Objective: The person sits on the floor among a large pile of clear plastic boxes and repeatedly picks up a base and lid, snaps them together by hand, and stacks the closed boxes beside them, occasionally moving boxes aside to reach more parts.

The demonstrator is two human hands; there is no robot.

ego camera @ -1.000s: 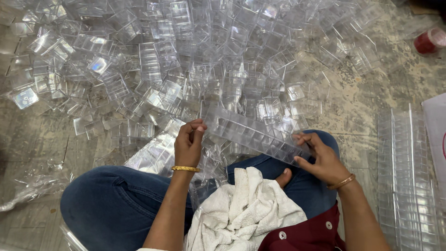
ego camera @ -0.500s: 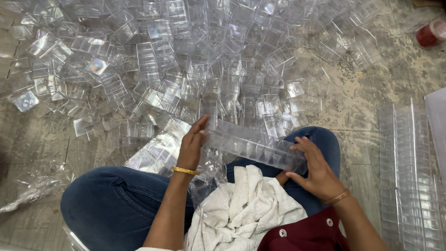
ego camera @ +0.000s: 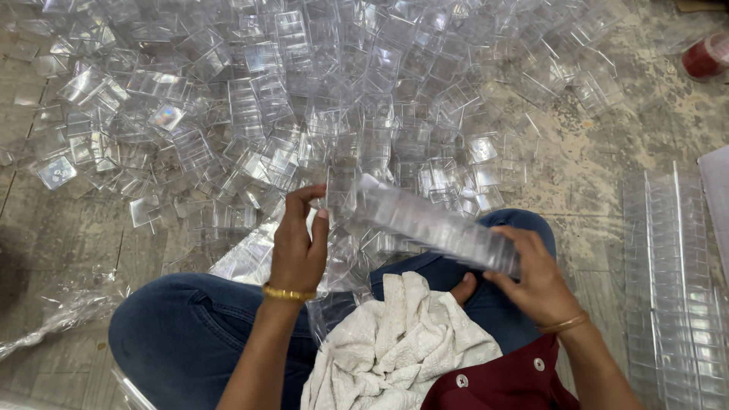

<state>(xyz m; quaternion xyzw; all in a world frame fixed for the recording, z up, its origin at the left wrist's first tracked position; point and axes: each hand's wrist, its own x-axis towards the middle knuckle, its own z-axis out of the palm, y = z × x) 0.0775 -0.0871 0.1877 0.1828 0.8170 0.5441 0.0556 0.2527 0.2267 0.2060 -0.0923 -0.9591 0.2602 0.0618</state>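
Observation:
A long row of stacked clear plastic boxes (ego camera: 433,224) runs slantwise above my lap. My left hand (ego camera: 298,247) grips its upper left end with fingers curled around it. My right hand (ego camera: 534,275) grips the lower right end. A crumpled white cloth (ego camera: 399,345) lies on my lap, between my crossed legs in blue jeans (ego camera: 182,334). A gold bangle sits on each wrist.
A big heap of loose clear plastic boxes (ego camera: 304,99) covers the floor ahead. Finished rows of stacked clear boxes (ego camera: 676,288) lie at the right. A red lidded jar (ego camera: 702,57) stands at the top right. A crumpled plastic sheet (ego camera: 57,307) lies at the left.
Both hands have lifted the row of boxes slightly and tilted it; the left hand has moved from pressing its end to gripping it from the side.

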